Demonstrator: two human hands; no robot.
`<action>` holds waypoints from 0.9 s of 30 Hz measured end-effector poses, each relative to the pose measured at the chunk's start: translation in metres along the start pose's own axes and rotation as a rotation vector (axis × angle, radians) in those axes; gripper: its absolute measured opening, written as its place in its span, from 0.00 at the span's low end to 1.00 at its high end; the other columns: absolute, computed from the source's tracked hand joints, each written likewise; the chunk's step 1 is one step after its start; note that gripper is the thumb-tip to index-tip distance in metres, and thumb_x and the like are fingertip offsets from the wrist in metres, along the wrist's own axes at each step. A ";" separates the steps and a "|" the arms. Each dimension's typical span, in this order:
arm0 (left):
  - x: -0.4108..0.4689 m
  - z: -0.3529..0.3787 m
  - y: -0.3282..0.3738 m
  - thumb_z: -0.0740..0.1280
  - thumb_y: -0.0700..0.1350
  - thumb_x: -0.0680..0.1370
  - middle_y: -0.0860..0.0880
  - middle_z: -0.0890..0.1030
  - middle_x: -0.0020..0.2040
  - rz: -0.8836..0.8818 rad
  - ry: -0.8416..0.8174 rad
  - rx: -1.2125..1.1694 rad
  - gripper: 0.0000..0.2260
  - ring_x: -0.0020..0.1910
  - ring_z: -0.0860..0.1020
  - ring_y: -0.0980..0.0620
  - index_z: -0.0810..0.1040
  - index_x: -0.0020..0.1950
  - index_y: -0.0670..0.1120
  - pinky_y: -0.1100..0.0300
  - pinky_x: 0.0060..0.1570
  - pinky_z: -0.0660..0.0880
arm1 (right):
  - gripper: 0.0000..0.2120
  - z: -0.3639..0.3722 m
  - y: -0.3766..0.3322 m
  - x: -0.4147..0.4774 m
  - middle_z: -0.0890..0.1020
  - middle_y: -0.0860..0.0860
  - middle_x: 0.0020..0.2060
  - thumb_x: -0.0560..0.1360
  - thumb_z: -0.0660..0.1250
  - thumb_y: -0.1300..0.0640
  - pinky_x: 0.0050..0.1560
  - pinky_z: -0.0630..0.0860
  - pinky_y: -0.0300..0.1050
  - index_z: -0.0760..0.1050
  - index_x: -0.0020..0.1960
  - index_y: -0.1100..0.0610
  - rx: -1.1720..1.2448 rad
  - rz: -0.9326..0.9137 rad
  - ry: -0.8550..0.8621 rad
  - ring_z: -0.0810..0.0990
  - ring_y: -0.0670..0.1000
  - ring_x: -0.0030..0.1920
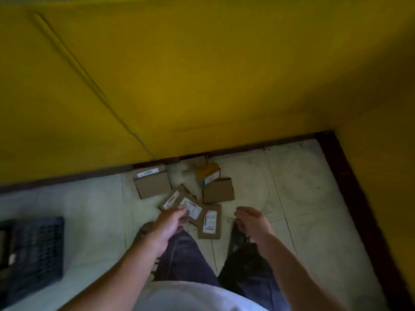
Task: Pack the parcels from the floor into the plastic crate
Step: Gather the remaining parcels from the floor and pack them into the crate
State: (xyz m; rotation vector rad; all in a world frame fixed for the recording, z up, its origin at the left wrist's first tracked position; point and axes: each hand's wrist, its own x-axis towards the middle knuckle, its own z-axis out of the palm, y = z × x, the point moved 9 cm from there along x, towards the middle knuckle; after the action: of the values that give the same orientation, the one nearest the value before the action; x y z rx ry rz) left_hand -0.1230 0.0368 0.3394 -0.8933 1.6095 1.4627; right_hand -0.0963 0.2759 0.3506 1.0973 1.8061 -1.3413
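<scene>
Evidently the black plastic crate sits at the left edge of the floor, likely kept close for packing, while your left hand reaches over the labelled cardboard parcels strewn by the far skirting, its hold too blurred to tell, and your right hand hovers loosely curled, empty.

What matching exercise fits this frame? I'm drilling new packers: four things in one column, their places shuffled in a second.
Things
1. plastic crate
2. yellow-topped parcel
3. left hand
4. right hand

Places
A. right of the pile, holding nothing
B. on the floor at the left edge of view
C. at the back of the pile, near the wall
D. over a labelled parcel at the pile's near side

Pairs: 1-B, 2-C, 3-D, 4-A
</scene>
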 end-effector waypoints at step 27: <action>0.413 0.077 -0.111 0.64 0.44 0.79 0.44 0.65 0.75 0.024 0.073 0.139 0.24 0.69 0.70 0.45 0.64 0.75 0.44 0.48 0.68 0.69 | 0.21 0.086 0.054 0.467 0.77 0.51 0.63 0.74 0.61 0.53 0.63 0.75 0.55 0.72 0.67 0.46 -0.440 -0.187 -0.086 0.77 0.55 0.60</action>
State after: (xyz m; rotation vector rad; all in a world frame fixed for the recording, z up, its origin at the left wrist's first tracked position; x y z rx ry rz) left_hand -0.2073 0.1027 -0.0818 -0.8584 1.7581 1.3298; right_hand -0.2611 0.3178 -0.0965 0.6401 2.0477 -1.0003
